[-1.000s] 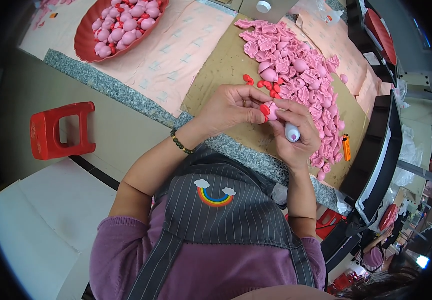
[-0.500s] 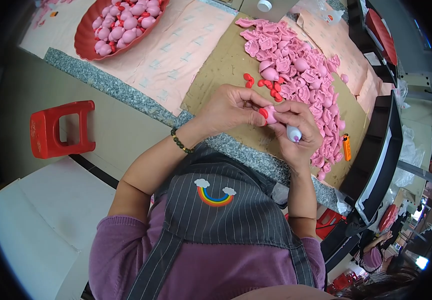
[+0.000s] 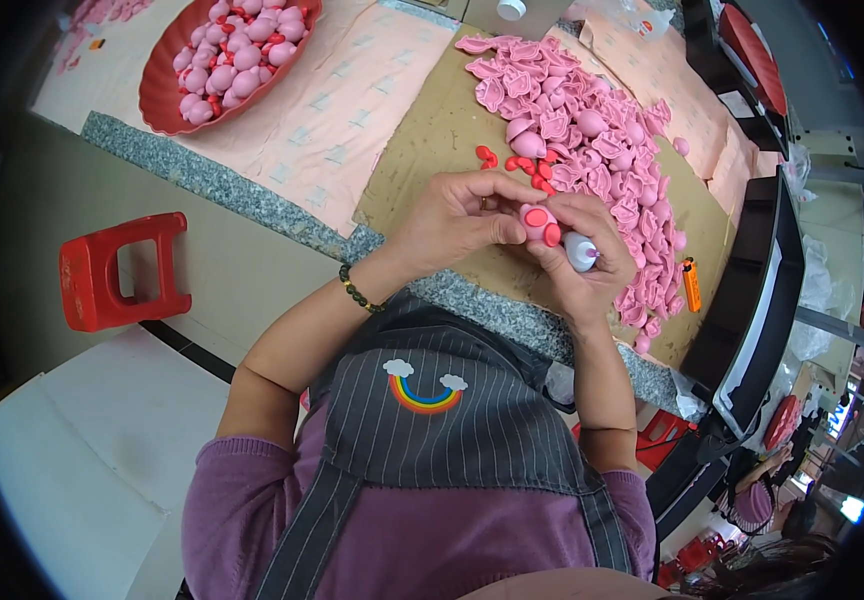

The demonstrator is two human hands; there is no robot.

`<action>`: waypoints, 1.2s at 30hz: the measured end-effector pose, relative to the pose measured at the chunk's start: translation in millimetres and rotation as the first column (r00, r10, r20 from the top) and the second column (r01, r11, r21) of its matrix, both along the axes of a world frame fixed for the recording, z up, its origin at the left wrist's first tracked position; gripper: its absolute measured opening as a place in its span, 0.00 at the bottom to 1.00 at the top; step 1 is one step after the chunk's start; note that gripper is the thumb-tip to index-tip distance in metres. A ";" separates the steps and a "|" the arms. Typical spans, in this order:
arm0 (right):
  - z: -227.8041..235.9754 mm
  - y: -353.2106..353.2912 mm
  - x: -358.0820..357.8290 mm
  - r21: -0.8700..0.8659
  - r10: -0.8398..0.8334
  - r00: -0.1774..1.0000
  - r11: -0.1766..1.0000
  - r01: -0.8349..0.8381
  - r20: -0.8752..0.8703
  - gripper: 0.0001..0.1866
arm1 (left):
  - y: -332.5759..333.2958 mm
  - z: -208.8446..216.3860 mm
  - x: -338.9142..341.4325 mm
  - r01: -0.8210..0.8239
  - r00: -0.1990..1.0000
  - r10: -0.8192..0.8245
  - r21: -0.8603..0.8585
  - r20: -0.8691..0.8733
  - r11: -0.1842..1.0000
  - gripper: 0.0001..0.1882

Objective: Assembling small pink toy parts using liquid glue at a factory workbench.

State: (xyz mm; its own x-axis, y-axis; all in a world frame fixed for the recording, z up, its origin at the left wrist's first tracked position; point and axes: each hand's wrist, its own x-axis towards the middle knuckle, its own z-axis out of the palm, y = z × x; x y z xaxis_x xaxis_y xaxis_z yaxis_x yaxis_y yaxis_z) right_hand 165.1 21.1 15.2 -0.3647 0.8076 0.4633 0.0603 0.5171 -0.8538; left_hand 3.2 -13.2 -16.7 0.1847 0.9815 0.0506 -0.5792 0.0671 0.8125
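Note:
Over the table's near edge, a small round pink plastic piece (image 3: 526,211) with two red oval parts on it is pinched between both hands. My left hand (image 3: 457,222) holds its left side with thumb and fingers. My right hand (image 3: 597,275) closes on its right side. Tucked in the right hand is a small white squeeze bottle (image 3: 577,248) with a purple tip. Just beyond my fingers, several loose red parts (image 3: 517,163) lie on the brown board (image 3: 422,150). A large heap of pink pieces (image 3: 592,150), some domed and some frilled, spreads beyond and right of my hands.
At the far left stands a red fluted bowl (image 3: 167,122) of pink and red pieces. An orange lighter (image 3: 691,284) lies right of the heap, near a black tray (image 3: 742,290). A red stool (image 3: 77,275) stands left of the granite table edge (image 3: 192,185).
The pink piece has been turned between my fingers, so both red ovals now show. The bottle in my right hand has tilted, and its tip has shifted slightly up and left.

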 end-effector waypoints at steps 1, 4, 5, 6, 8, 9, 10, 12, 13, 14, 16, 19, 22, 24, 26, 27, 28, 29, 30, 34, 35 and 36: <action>-1.9 0.9 0.4 0.048 0.046 0.999 0.998 -0.046 -0.014 0.17 | 0.2 -1.9 0.9 -0.040 0.999 0.040 0.041 -0.014 0.998 0.18; -2.1 -2.8 -1.1 0.087 0.022 0.999 0.996 -0.025 0.043 0.17 | -0.9 1.0 0.4 -0.073 0.997 0.075 0.084 -0.016 0.994 0.14; -3.7 -3.1 -0.5 0.085 0.021 0.999 0.996 -0.025 0.045 0.17 | -1.4 2.4 0.3 -0.069 0.998 0.070 0.086 -0.006 0.994 0.12; -6.4 -3.5 0.4 0.105 0.011 0.999 0.994 -0.016 0.050 0.18 | -1.5 2.2 0.7 -0.069 0.998 0.069 0.084 -0.005 0.994 0.12; -7.2 -5.4 1.2 0.121 0.001 0.998 0.993 -0.008 0.057 0.18 | -2.3 1.5 1.3 -0.081 0.995 0.082 0.023 -0.058 0.996 0.11; -5.2 -7.2 1.6 0.146 -0.006 0.997 0.989 -0.004 0.071 0.18 | -2.6 0.7 1.7 -0.080 0.995 0.081 0.021 -0.058 0.997 0.11; -4.1 -8.3 1.7 0.172 -0.013 0.996 0.985 -0.001 0.084 0.18 | -2.7 -0.4 1.8 -0.080 0.994 0.082 0.031 -0.065 0.996 0.10; -4.1 -9.4 1.6 0.199 -0.025 0.996 0.980 0.006 0.088 0.18 | -3.3 0.0 2.1 -0.079 0.994 0.083 0.043 -0.075 0.996 0.10; -4.8 -9.4 0.3 0.224 -0.035 0.995 0.974 0.012 0.097 0.18 | -3.2 0.0 0.9 -0.076 0.993 0.080 0.048 -0.083 0.996 0.09; -4.8 -9.6 -1.2 0.221 -0.034 0.994 0.975 0.011 0.100 0.18 | -3.1 -0.5 -0.1 -0.073 0.993 0.078 0.053 -0.092 0.996 0.09; -3.6 -10.9 -2.6 0.210 -0.039 0.995 0.978 0.019 0.093 0.18 | -3.4 -1.3 -0.5 -0.076 0.993 0.080 0.059 -0.083 0.995 0.09; -3.2 -12.2 -1.6 0.203 -0.042 0.995 0.979 0.022 0.093 0.18 | -4.2 -0.1 0.0 -0.079 0.993 0.084 0.066 -0.084 0.995 0.09; -1.4 -12.5 -1.9 0.219 -0.058 0.991 0.975 0.031 0.118 0.17 | -4.4 0.6 0.6 -0.084 0.992 0.089 0.059 -0.092 0.995 0.08; -1.3 -12.0 -2.4 0.222 -0.053 0.992 0.975 0.026 0.117 0.17 | -4.3 -0.1 0.3 -0.089 0.991 0.094 0.053 -0.094 0.995 0.08; -1.7 -11.6 -2.6 0.226 -0.049 0.992 0.974 0.021 0.115 0.17 | -4.2 -1.5 -0.8 -0.072 0.994 0.077 0.069 -0.081 0.995 0.09; -2.4 -11.5 -2.4 0.198 -0.042 0.993 0.980 0.020 0.109 0.18 | -4.4 -1.3 -0.7 -0.072 0.994 0.078 0.069 -0.081 0.995 0.09; -2.6 -11.0 -2.1 0.170 -0.036 0.994 0.985 0.018 0.104 0.19 | -4.4 -0.7 -0.1 -0.067 0.994 0.069 0.035 -0.086 0.997 0.10; -1.3 -9.7 -1.4 0.171 -0.037 0.994 0.985 0.019 0.104 0.19 | -4.4 0.1 0.7 -0.061 0.994 0.061 0.001 -0.090 0.998 0.11; 1.3 -7.7 -0.5 0.146 -0.032 0.994 0.989 0.016 0.104 0.20 | -3.8 2.0 2.9 -0.061 0.994 0.060 0.002 -0.090 0.998 0.11; 8.1 -3.7 -3.5 0.125 -0.032 0.994 0.992 0.019 0.104 0.22 | -3.0 7.9 6.3 -0.053 0.998 0.054 -0.028 0.031 0.998 0.16; 6.4 -3.0 -3.6 0.127 -0.034 0.994 0.992 0.020 0.104 0.22 | -3.5 8.2 5.6 -0.045 0.998 0.047 -0.050 0.042 0.998 0.17; 3.1 -2.0 -3.6 0.164 -0.042 0.994 0.986 0.024 0.103 0.23 | -3.4 6.8 5.2 -0.043 0.998 0.045 -0.048 0.043 0.998 0.17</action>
